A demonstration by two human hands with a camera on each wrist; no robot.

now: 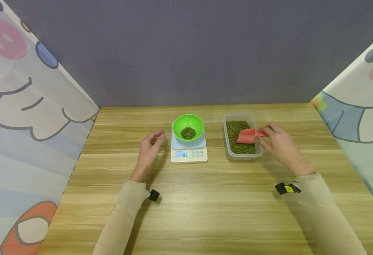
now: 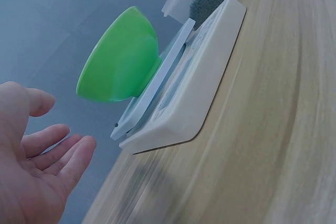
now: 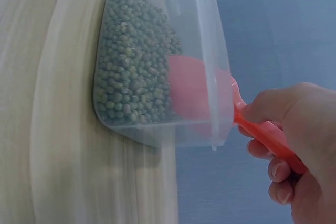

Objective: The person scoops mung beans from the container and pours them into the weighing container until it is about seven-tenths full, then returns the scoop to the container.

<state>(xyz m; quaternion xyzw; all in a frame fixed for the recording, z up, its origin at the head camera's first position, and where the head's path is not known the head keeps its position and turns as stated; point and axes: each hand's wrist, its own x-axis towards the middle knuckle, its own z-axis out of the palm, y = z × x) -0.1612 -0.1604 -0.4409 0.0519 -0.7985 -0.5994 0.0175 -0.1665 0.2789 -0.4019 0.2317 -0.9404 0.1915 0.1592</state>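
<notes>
A: Starting nearest, seeing what?

B: Seeing beige sleeves (image 1: 119, 216) on both arms, reaching in over a wooden table (image 1: 186, 219), with a small black gadget (image 1: 154, 195) by the left cuff.

A: Holding anything on the left?

B: Holding nothing in the left hand (image 1: 150, 148). Hovering just beside the kitchen scale (image 1: 189, 145), with fingers loosely bent and thumb apart from them.

A: And on the right?

B: Grasping the handle of a red scoop (image 1: 246, 136) with the right hand (image 1: 277, 143), pinched between thumb and fingers. Dipping into a clear plastic tub (image 1: 245, 158), with the scoop's blade tilted against the green beans (image 1: 232, 138) inside. Standing to the right of the scale, apart from it, in the tub's case.

A: Reading what on the display (image 1: 181, 154)?

B: Showing an 8 and a 3, too small to tell any dot between.

A: Looking further back?

B: Sitting upright on the scale's plate, in a green bowl's (image 1: 179, 124) case, with a small heap of beans at the bottom. Rising behind the table, to judge by the head view: a dark grey wall (image 1: 199, 53), flanked by cartoon panels (image 1: 30, 159).
</notes>
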